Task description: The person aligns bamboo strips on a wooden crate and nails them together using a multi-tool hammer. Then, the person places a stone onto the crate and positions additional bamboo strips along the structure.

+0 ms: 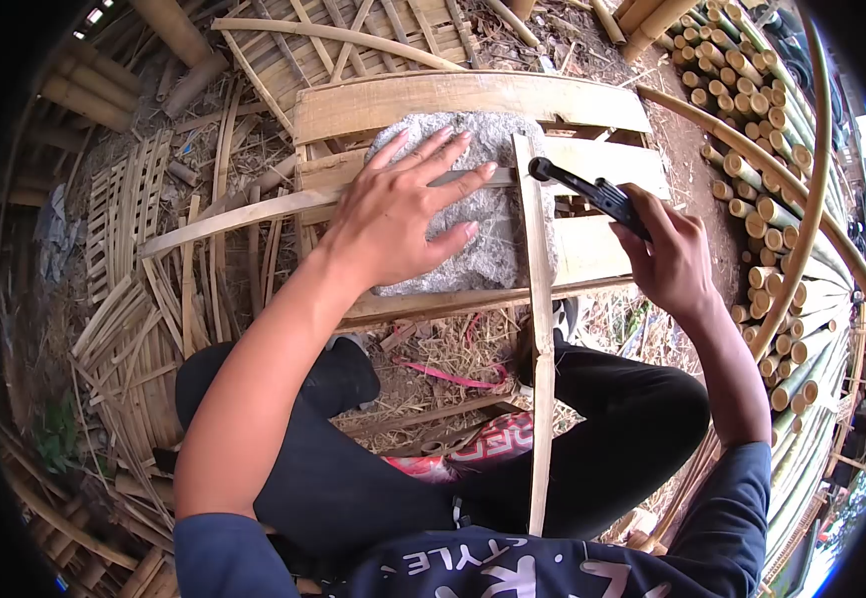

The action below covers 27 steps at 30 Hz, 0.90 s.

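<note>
My left hand (pixel 403 204) lies with fingers spread on a rough grey stone slab (pixel 488 234). Under it a thin bamboo strip (pixel 234 219) runs from the left across the stone. A longer bamboo strip (pixel 539 319) crosses the stone's right edge and reaches down over my lap. In my right hand (pixel 670 244) is a slim black hand tool (pixel 592 189) with a rounded end, its kind not clear. The tool's far end is close to the top of the long strip; whether they touch, I cannot tell.
The stone rests on a low wooden slatted bench (pixel 473 100). Cut bamboo poles (pixel 752 100) are stacked at the right, with a curved bamboo piece (pixel 812 199) in front. Woven bamboo panels (pixel 129 209) and loose strips lie at the left. Shavings and a pink ribbon (pixel 453 374) litter the ground.
</note>
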{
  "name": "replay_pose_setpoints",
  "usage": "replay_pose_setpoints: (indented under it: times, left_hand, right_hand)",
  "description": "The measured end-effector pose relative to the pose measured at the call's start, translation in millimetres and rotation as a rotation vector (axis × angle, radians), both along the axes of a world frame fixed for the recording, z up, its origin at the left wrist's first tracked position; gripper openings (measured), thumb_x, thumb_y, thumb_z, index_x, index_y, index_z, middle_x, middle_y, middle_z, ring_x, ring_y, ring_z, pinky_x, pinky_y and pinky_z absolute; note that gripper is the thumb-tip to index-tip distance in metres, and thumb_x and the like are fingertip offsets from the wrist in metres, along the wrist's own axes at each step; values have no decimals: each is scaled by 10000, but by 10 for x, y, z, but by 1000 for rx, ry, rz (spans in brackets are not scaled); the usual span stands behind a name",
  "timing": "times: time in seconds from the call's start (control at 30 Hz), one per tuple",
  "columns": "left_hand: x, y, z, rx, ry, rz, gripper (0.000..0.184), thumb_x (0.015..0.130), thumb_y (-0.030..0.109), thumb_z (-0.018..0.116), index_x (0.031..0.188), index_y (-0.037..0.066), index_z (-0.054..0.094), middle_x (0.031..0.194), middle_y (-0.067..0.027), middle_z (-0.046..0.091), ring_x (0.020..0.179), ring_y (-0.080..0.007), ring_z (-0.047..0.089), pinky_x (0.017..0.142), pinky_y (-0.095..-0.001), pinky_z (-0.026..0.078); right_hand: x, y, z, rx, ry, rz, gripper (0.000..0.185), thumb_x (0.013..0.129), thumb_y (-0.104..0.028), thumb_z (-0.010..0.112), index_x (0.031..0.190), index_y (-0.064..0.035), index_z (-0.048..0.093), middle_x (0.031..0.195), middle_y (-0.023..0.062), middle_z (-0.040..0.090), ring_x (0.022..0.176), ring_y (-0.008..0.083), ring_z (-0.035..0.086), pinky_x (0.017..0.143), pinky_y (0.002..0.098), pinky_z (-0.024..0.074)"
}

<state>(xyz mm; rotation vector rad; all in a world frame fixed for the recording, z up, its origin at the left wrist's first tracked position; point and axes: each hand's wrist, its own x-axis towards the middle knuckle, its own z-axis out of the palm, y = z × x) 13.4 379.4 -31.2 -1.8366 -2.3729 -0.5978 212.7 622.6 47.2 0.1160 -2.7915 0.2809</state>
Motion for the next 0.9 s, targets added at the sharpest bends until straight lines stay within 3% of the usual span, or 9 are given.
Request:
replay_pose_setpoints:
  times: [0.1,0.17,0.37,0.43,0.57,0.63,0.7,0.87,0.9]
  left_hand:
    - [1,-23,17,-10,-18,16,555,932,426,620,1468,295,556,1579,-113,455,1477,-300,404,1256,-513,227]
    - [-7,-14,19,-6,-8,10,558,933,422,617,1471,287,554,1584,-112,447,1483,-295,395,1256,-509,225]
    - [-19,-7,55,-14,-18,20,561,933,415,623,1476,294,549,1593,-108,435,1487,-298,388,1254,-511,229]
    - [-2,-16,36,-22,-12,16,559,937,418,611,1477,286,548,1594,-108,433,1488,-298,386,1254,-508,230]
    - [-5,-30,40,-23,-14,24,566,928,428,622,1474,298,550,1589,-103,442,1485,-304,392,1254,-509,234]
    - [-12,-17,9,-5,8,18,562,930,425,611,1473,298,550,1584,-103,449,1483,-302,396,1254,-509,236]
    - [-12,-26,23,-6,-11,16,556,934,423,600,1473,297,550,1582,-102,453,1480,-303,400,1254,-508,237]
    - [-18,-34,28,10,3,18,551,932,414,613,1468,301,556,1581,-96,455,1475,-311,407,1252,-511,242]
    - [-4,-30,31,9,-5,15,551,932,413,615,1468,300,557,1581,-97,454,1475,-314,407,1251,-512,244]
  right_hand:
    - [149,76,-201,-104,210,178,367,945,-176,687,1237,-5,545,848,158,713,656,343,704,593,425,556]
    - [9,-20,-127,22,-302,-147,348,949,-170,682,1246,-42,552,857,161,712,631,363,678,581,438,542]
    - [111,-16,-104,-129,159,97,369,889,-62,711,1217,19,563,880,181,714,692,343,718,619,414,563]
    - [9,-74,11,-87,-343,-223,345,916,-104,709,1228,-44,575,868,175,712,699,346,715,592,418,546]
    - [144,-40,-31,-187,146,-11,385,918,-140,713,1238,14,565,856,180,699,712,339,719,612,403,546]
    - [145,-8,-173,-165,121,29,384,924,-143,706,1247,9,565,851,188,700,704,344,719,620,407,549]
    - [-20,-99,50,-192,-422,-255,355,938,-132,690,1264,-53,575,845,198,706,701,373,714,618,427,544]
    - [46,-147,-59,-268,237,-91,401,941,-149,702,1277,-2,540,833,202,702,738,427,709,624,443,548]
    - [88,-129,-7,-209,-78,-163,362,948,-149,692,1261,-33,551,822,209,698,709,420,697,615,455,530]
